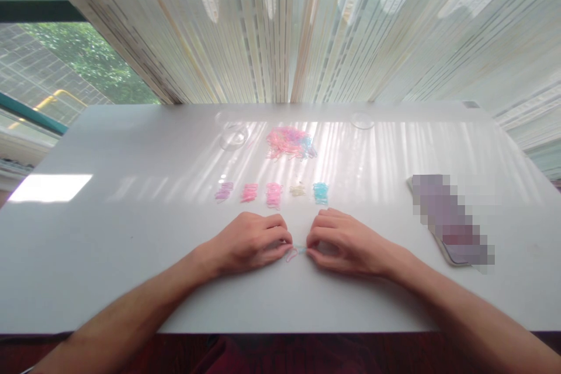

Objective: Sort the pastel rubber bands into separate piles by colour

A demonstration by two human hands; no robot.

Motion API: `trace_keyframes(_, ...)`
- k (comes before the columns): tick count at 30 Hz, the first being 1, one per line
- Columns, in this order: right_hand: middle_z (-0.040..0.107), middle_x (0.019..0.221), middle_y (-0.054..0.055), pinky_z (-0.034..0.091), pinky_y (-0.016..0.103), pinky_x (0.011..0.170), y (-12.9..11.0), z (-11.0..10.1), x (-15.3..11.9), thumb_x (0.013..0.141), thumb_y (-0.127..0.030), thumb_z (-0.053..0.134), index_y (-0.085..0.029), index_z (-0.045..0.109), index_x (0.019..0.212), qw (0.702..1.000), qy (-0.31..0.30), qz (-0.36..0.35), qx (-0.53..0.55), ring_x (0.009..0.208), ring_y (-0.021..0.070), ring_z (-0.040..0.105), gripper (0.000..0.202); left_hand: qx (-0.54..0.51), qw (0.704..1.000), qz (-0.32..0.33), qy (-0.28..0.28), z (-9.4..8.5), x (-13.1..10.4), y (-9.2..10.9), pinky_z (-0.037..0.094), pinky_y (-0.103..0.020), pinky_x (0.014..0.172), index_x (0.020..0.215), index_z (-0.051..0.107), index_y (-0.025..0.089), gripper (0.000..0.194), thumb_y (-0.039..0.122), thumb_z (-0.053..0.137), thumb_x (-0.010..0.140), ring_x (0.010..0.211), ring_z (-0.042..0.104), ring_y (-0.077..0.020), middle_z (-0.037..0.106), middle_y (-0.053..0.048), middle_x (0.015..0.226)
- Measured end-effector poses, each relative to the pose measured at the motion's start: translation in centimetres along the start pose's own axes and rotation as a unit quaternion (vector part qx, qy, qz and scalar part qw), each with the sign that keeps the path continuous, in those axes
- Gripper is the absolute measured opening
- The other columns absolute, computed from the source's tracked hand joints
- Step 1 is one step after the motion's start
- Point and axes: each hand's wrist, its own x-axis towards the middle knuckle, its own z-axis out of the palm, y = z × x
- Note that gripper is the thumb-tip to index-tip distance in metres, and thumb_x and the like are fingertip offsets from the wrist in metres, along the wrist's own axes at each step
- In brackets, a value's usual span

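Observation:
My left hand (256, 239) and my right hand (344, 242) face each other above the near part of the table, both pinched closed. Between their fingertips are thin pastel loops that look like linked paper clips (291, 255), one pink and one pale blue. The blue one runs into my right fingertips, and the pink one hangs by my left fingertips. My fingers partly hide how they join. Just beyond my hands lie small sorted groups of clips: purple (224, 191), coral pink (249, 192), pink (274, 194), pale yellow (298, 190) and blue (321, 193).
A mixed heap of pastel clips (290, 143) lies farther back on the white table (131, 269). Clear round dishes or lids (234, 137) stand left of it, another clear round piece (363, 121) to its right. A blurred-out phone-like object (451, 219) rests at right. Striped curtains (280, 29) hang behind.

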Motion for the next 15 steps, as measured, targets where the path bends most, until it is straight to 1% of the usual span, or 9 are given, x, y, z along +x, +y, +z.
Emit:
trace_keyframes(5,0.064,0.079,0.003,0.047,0.031,0.072,-0.08,-0.17,-0.06,0.092,-0.018,0.059,-0.02,0.065,0.085,1.0,0.01,0.004,0.021,0.074,0.0171,0.056,0.01,-0.004,1.0,-0.003,-0.001,-0.03,-0.02,0.0,0.044,-0.024,0.057,0.093,0.071,0.02,0.014,0.025,0.058,0.097,0.061,0.062,-0.0099,0.072,-0.001,0.088)
trace_keyframes(10,0.066,0.08,0.004,0.049,0.029,0.069,-0.02,-0.29,-0.08,0.094,-0.019,0.058,-0.02,0.066,0.088,0.999,0.032,0.011,0.034,0.076,0.017,0.059,0.011,-0.013,1.0,0.0,0.014,0.08,-0.07,0.01,0.045,-0.026,0.057,0.1,0.071,0.019,0.015,0.032,0.064,0.095,0.061,0.063,-0.0118,0.072,-0.002,0.092)
trace_keyframes(12,0.067,0.081,0.004,0.049,0.028,0.068,0.2,-0.42,-0.13,0.095,-0.019,0.058,-0.02,0.066,0.089,0.998,0.055,0.012,0.029,0.076,0.0169,0.06,0.01,-0.017,1.0,0.005,0.023,0.16,-0.1,-0.05,0.045,-0.026,0.057,0.102,0.071,0.019,0.016,0.033,0.065,0.095,0.062,0.064,-0.0122,0.073,-0.003,0.093)
trace_keyframes(15,0.067,0.079,0.003,0.049,0.027,0.066,0.49,-0.7,-0.18,0.095,-0.019,0.06,-0.021,0.066,0.09,0.993,0.112,0.025,0.02,0.073,0.0157,0.06,0.008,-0.032,0.998,0.002,0.054,0.28,-0.04,-0.06,0.048,-0.025,0.059,0.104,0.071,0.018,0.017,0.032,0.067,0.094,0.064,0.066,-0.0126,0.073,-0.004,0.093)
